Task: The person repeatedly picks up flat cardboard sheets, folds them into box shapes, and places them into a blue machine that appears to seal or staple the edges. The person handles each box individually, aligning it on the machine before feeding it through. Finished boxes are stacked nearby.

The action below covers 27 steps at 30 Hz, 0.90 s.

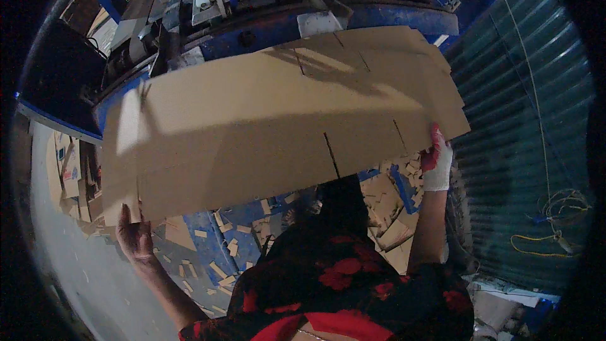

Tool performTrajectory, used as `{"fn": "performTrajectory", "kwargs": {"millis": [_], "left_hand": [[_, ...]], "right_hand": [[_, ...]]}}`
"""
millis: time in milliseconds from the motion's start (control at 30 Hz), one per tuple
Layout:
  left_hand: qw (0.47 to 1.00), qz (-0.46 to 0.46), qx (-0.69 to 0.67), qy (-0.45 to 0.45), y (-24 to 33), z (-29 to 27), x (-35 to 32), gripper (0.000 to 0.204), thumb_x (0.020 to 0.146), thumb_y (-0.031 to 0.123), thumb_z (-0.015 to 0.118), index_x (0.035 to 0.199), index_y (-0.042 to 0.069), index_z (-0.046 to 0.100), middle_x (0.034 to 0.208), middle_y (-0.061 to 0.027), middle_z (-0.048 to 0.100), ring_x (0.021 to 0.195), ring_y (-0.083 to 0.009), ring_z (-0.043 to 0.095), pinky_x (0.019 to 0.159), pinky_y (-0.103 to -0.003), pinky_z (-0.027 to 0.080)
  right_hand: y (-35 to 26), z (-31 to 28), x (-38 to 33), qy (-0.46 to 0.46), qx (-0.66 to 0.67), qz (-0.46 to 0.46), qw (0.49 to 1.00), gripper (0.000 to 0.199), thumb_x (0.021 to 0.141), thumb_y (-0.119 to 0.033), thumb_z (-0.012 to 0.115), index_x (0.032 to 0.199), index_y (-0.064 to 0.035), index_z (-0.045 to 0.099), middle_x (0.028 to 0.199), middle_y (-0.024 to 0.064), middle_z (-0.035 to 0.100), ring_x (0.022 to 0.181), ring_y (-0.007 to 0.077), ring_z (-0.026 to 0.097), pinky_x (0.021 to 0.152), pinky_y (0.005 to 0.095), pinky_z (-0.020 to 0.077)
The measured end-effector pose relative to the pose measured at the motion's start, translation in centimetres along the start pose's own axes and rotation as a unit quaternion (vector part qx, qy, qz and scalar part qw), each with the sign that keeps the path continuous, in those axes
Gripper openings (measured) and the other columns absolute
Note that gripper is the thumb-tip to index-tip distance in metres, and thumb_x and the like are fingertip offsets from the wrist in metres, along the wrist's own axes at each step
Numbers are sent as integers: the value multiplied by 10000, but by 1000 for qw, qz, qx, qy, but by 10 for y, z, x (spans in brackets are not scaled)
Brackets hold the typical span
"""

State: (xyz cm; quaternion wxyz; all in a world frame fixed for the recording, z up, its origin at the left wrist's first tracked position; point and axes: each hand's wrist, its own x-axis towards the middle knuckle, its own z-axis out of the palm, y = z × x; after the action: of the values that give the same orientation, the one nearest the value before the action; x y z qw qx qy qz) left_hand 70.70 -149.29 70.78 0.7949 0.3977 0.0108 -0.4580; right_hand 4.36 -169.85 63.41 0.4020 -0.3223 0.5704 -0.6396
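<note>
A large flat brown cardboard sheet (252,139) with several slots cut into its long edges spans the view in front of me. My bare left hand (134,237) grips its near left corner, thumb on top and the other fingers mostly hidden beneath. At the near right edge my right hand (437,163), in a white glove with red fingers, pinches the sheet. Stepped edges at the right end suggest more than one layer; how many, I cannot tell. The sheet's far side lies against the blue machine (391,19).
Beyond the sheet the machine carries rollers and metal brackets. Cardboard scraps (221,271) litter the floor below, with larger cardboard pieces (72,177) at the left. A green corrugated wall (524,101) rises close on the right, and a yellow cable (536,246) hangs there.
</note>
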Motion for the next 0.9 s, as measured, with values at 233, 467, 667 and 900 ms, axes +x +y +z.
{"fn": "performTrajectory", "kwargs": {"millis": [233, 467, 667, 900], "left_hand": [[946, 154, 285, -24, -19, -12, -7, 494, 864, 182, 644, 1289, -7, 480, 1186, -140, 574, 1083, -258, 567, 872, -423, 493], [672, 289, 674, -100, -118, 4, -10, 560, 789, -65, 572, 1336, 19, 484, 1346, -150, 507, 1251, -299, 466, 1043, -382, 382], [530, 435, 690, -232, -144, 81, 44, 683, 696, -46, 616, 1358, 44, 474, 1380, -188, 468, 1293, -373, 424, 1067, -419, 370], [487, 473, 710, -187, -141, 122, 112, 556, 816, 64, 588, 1361, 70, 478, 1396, -180, 461, 1296, -364, 428, 1052, -419, 377]], "right_hand": [[-42, 30, -15, 132, -178, -228, 948, 569, 836, -71, 693, 1332, -23, 419, 1154, 77, 587, 1071, 177, 544, 890, 329, 470], [-40, 89, -84, -232, -389, -247, 857, 485, 802, -15, 632, 1262, -121, 519, 1188, 127, 557, 1060, 279, 558, 906, 381, 448], [4, 165, -42, -336, -547, -565, 518, 507, 704, -98, 635, 1193, -229, 599, 1195, 107, 547, 1104, 335, 535, 942, 555, 412], [20, 249, 14, -304, -446, -602, 588, 448, 727, -66, 635, 1148, -219, 657, 1075, 83, 634, 1078, 334, 558, 950, 518, 421]]}}
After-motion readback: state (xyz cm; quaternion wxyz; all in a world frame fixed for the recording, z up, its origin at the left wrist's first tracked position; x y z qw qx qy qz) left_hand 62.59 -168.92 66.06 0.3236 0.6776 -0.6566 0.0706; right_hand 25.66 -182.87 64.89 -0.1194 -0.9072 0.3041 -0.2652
